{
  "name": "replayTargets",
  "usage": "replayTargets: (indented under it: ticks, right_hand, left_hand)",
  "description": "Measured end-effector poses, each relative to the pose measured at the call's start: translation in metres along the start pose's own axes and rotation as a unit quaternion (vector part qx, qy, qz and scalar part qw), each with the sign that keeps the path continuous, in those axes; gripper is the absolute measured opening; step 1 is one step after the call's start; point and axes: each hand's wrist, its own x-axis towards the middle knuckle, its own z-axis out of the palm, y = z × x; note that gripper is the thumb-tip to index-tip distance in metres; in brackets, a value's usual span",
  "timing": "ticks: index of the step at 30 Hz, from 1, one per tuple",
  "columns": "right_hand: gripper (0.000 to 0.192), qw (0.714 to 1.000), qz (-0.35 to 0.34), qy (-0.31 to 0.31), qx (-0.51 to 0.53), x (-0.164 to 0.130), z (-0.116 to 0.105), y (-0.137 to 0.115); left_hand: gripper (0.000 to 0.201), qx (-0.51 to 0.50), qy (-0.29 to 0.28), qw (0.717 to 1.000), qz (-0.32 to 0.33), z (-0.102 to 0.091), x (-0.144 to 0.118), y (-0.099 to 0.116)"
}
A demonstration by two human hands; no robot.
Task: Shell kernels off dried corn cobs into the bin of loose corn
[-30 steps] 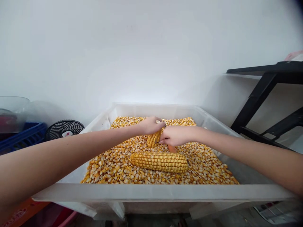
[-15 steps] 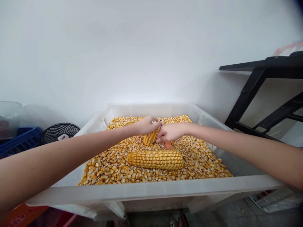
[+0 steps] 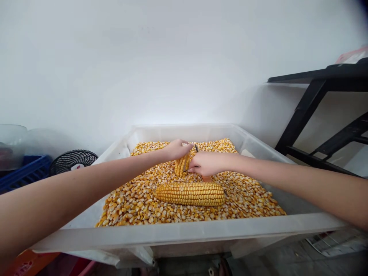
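1. The left hand (image 3: 177, 148) is wrapped around the top of a corn cob (image 3: 181, 165), standing it upright on the loose kernels (image 3: 138, 203).
2. The right hand (image 3: 204, 163) is closed on what looks like a thin dark tool (image 3: 196, 148), hard to tell, pressed against that cob.
3. Just below both hands, a whole cob (image 3: 190, 193) lies flat in the plastic tub (image 3: 184, 232).

Open kernel bed (image 3: 138, 201) left of whole cob (image 3: 189, 193); tub walls (image 3: 184, 234) around

Bright, even, soft light; sharp centre, with wide-angle bending and blur at edges.
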Motion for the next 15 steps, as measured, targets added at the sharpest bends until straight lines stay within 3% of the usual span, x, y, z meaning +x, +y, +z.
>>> replayTargets:
  ticks: [8,15]
  right_hand:
    - [0.024,0.994,0.002,-0.055,0.094,0.007,0.004,0.013]
    - [0.031,0.984,0.064,-0.109,0.127,0.01,-0.004,0.016]
  left_hand:
    - [0.042,0.075,-0.024,0.995,0.061,-0.001,-0.003,0.004]
    - [0.041,0.106,-0.017,0.993,0.04,-0.002,-0.004,0.005]
